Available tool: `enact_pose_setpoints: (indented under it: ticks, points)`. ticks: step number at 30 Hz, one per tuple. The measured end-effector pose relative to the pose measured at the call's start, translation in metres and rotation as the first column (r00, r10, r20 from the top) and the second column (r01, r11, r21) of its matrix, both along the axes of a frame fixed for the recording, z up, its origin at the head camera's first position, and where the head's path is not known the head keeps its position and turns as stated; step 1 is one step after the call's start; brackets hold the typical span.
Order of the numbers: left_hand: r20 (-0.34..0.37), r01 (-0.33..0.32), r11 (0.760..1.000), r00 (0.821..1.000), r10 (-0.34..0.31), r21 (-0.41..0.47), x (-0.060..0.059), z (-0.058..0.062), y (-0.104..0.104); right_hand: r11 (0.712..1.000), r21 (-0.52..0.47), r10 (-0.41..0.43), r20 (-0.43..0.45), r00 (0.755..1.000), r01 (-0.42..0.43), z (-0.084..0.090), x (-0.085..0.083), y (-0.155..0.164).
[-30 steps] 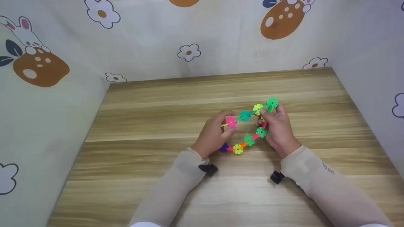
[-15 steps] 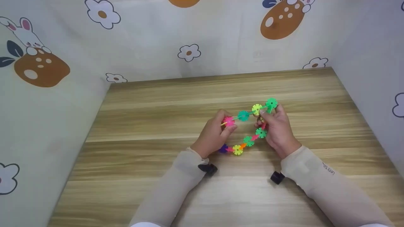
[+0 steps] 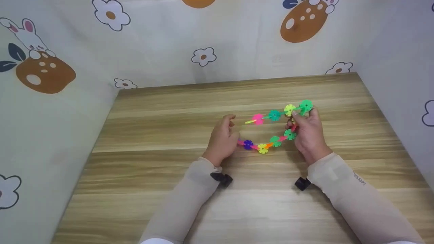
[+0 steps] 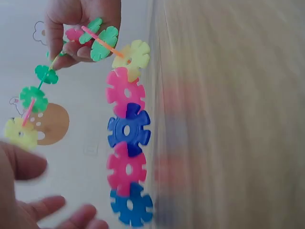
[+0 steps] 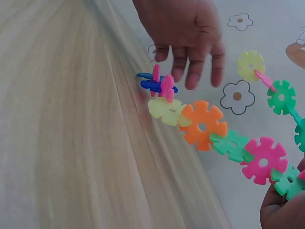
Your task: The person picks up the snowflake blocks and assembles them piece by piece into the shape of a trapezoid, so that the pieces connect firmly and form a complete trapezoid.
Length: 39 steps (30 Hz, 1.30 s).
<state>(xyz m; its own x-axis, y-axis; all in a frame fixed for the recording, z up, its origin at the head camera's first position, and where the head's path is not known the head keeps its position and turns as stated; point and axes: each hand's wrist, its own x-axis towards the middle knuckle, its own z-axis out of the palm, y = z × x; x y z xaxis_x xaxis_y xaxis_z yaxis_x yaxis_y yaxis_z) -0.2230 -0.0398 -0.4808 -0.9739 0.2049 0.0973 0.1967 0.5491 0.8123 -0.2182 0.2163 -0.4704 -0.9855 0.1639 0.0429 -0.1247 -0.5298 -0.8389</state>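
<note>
A chain of notched plastic snowflake discs (image 3: pixel 274 115) in pink, green, yellow, orange and blue curves between my hands. My right hand (image 3: pixel 310 135) pinches it near its bend, thumb on the discs beside a green one. The upper run ends at a yellow disc beyond the pink one, pointing left. Along the lower run, a blue disc (image 4: pixel 131 205) forms the end, close over the tabletop in the left wrist view. My left hand (image 3: pixel 222 139) is apart from the upper end, its fingers loosely extended and holding nothing; it overlaps the lower end in the head view.
A wood-grain table (image 3: pixel 162 128) lies under both arms. Pale walls (image 3: pixel 237 40) with printed flowers, rabbits and brown fruit stand behind it and at both sides. Black wrist cameras (image 3: pixel 302 183) hang at the cuffs.
My left hand has let go of the pink disc at the upper end and drawn left. My right hand has moved right and slightly away with the chain.
</note>
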Motion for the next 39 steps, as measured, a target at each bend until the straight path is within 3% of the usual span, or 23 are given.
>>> enact_pose_setpoints:
  ticks: [2,6,11,13,16,21,30,39]
  points:
    - [0.052,-0.037,0.999,0.998,0.038,-0.03,-0.001,0.0,-0.001,1.0,-0.011,-0.016,-0.006,1.0,0.016,0.001,-0.002,0.004]
    - [0.158,-0.03,0.994,0.986,0.047,-0.106,0.0,-0.001,-0.001,0.999,-0.02,-0.028,-0.016,0.999,0.027,0.003,-0.003,0.008]
    - [0.179,0.019,0.991,0.984,0.004,-0.129,-0.001,-0.003,-0.002,1.0,-0.028,-0.008,-0.026,1.0,0.008,0.002,-0.004,0.008]
    - [0.162,0.029,0.997,0.987,-0.016,-0.074,-0.001,-0.003,-0.002,1.0,-0.02,-0.001,-0.033,0.999,0.0,0.0,-0.004,0.008]
    - [0.154,0.026,0.996,0.987,-0.038,0.08,-0.001,-0.001,-0.003,1.0,0.007,0.008,-0.04,0.999,-0.008,-0.002,-0.004,0.006]
    - [0.175,-0.011,0.955,0.984,-0.043,0.297,0.0,-0.001,-0.001,0.997,0.051,0.059,-0.023,0.998,-0.057,-0.005,-0.002,0.001]
    - [0.143,-0.028,0.896,0.989,-0.039,0.443,0.001,-0.001,0.0,0.991,0.082,0.105,-0.009,0.994,-0.104,-0.007,0.0,-0.005]
    - [0.14,-0.068,0.861,0.99,-0.004,0.503,0.001,-0.001,-0.001,0.987,0.1,0.127,0.011,0.992,-0.127,-0.007,0.001,-0.006]
